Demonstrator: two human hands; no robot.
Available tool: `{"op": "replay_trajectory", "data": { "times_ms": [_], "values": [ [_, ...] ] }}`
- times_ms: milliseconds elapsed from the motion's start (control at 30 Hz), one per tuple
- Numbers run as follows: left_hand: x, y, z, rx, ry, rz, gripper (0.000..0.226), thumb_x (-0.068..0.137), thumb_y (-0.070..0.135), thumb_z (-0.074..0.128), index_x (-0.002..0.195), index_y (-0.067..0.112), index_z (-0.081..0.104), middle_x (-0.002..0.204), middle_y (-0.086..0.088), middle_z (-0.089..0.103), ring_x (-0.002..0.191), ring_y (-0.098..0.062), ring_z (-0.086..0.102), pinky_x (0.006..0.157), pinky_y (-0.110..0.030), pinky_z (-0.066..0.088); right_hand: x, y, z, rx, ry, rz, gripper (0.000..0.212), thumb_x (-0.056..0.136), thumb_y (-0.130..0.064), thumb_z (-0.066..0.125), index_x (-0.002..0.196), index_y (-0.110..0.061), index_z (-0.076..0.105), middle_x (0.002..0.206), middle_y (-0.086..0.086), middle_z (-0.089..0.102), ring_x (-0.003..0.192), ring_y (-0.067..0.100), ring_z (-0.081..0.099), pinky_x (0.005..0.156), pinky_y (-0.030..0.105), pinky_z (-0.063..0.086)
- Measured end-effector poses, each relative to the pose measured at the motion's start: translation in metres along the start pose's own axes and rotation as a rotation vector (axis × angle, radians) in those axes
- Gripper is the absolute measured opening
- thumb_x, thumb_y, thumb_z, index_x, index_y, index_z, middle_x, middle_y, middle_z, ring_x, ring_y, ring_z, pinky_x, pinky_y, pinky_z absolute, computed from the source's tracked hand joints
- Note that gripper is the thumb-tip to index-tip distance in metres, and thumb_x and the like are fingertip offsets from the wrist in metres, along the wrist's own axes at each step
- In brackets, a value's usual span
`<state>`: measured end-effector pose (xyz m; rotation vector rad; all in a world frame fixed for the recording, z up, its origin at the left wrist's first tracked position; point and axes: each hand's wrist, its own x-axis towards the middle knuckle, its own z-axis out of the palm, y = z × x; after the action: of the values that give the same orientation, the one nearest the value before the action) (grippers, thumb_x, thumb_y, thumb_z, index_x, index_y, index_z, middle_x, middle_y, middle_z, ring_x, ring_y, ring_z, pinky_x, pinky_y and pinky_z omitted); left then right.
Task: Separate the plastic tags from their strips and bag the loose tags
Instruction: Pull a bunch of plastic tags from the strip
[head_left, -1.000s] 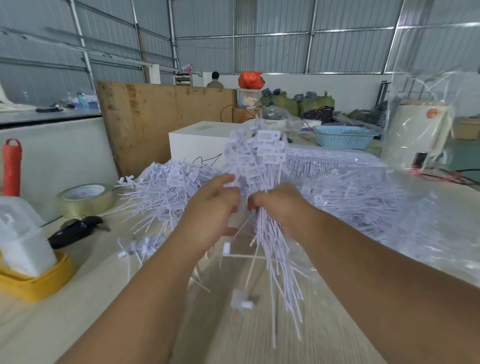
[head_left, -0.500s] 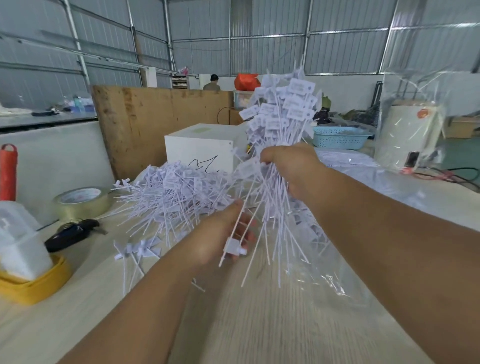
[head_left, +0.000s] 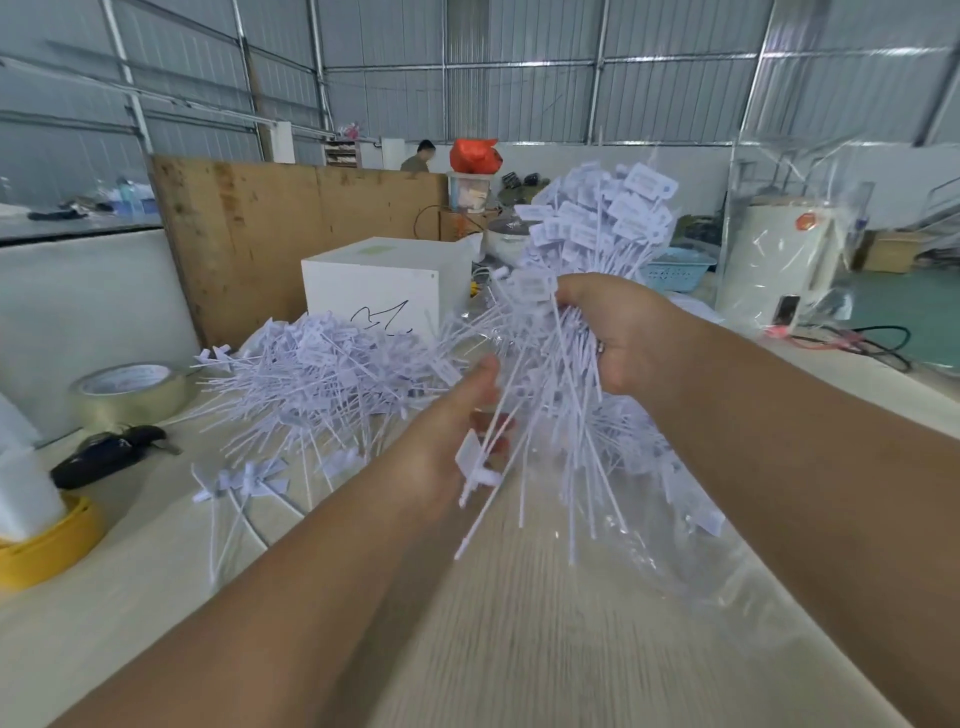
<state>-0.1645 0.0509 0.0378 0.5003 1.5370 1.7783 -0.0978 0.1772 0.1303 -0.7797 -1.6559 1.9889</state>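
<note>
So working left to right off the big heap of white tags (head_left: 311, 374) in the middle of the bench (head_left: 156, 597): far left of the heap there's a yellow tray (head_left: 47, 545), then a tape roll (head_left: 130, 392) and a black key fob (head_left: 104, 457), both just left of the heap. Behind the heap sits a white box (head_left: 384, 280) with a scribble on its front, and a plywood board (head_left: 291, 228) behind that. Right of the heap, the left hand (head_left: 447, 457) pinches a single loose tag (head_left: 475, 462), fingers curled on it. Further right and higher, the right hand (head_left: 618, 332) is clamped round a fat bundle of tags (head_left: 582, 244), heads up, tails fanning down. The two hands are apart. Below the bundle, right of the heap, a clear plastic bag (head_left: 675, 566) lies on the bench with some tags in it.
</note>
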Motion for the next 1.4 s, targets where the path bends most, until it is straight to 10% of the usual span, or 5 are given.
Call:
{"op": "replay_trajectory", "data": {
  "times_ms": [433,633,833,1200,1400],
  "values": [
    [-0.004,0.021,0.058,-0.296,-0.041,0.024,0.044,0.091,0.055,0.053,0.077,0.015,0.063,0.051,-0.001,0.067,0.043,-0.015,0.065,0.039,-0.026,0.052,-0.020,0.023,-0.030,-0.252,-0.280,0.114,0.017,0.079,0.003,0.061,0.064,0.002,0.071,0.058,0.016,0.066,0.048,0.026,0.066,0.045,0.031,0.053],
    [-0.012,0.030,0.081,-0.243,-0.193,0.022,0.085,0.089,0.075,0.029,0.144,0.012,0.042,0.136,-0.018,0.055,0.108,-0.030,0.064,0.076,-0.034,0.048,-0.030,0.005,-0.047,-0.410,-0.345,0.117,0.014,0.087,-0.016,0.062,0.082,-0.005,0.068,0.075,0.014,0.068,0.070,0.025,0.065,0.075,0.036,0.053],
    [-0.015,0.040,0.086,-0.058,-0.366,0.018,0.075,0.083,0.080,0.030,0.116,0.023,0.065,0.093,-0.004,0.072,0.074,-0.021,0.069,0.064,-0.028,0.053,-0.035,0.000,-0.066,-0.545,-0.218,0.027,0.004,0.081,-0.003,0.063,0.083,-0.001,0.066,0.074,0.012,0.068,0.058,0.020,0.067,0.060,0.028,0.057],
    [-0.028,-0.024,0.080,1.349,-0.332,0.280,0.092,0.053,0.085,0.055,0.131,0.037,0.048,0.128,0.012,0.051,0.118,-0.011,0.049,0.093,-0.032,0.043,-0.045,-0.004,-0.125,-0.743,0.081,-0.051,0.053,0.059,-0.013,0.080,0.107,-0.001,0.062,0.107,0.017,0.064,0.092,0.030,0.064,0.085,0.039,0.049],
    [-0.025,-0.028,0.064,1.733,0.043,0.460,0.022,0.088,0.043,0.045,0.095,0.027,0.059,0.100,0.005,0.057,0.102,-0.020,0.058,0.080,-0.034,0.048,-0.061,-0.003,-0.137,-0.803,0.077,-0.150,0.039,0.056,-0.005,0.080,0.094,-0.006,0.070,0.098,0.015,0.070,0.088,0.032,0.067,0.082,0.042,0.056]
  ]
}}
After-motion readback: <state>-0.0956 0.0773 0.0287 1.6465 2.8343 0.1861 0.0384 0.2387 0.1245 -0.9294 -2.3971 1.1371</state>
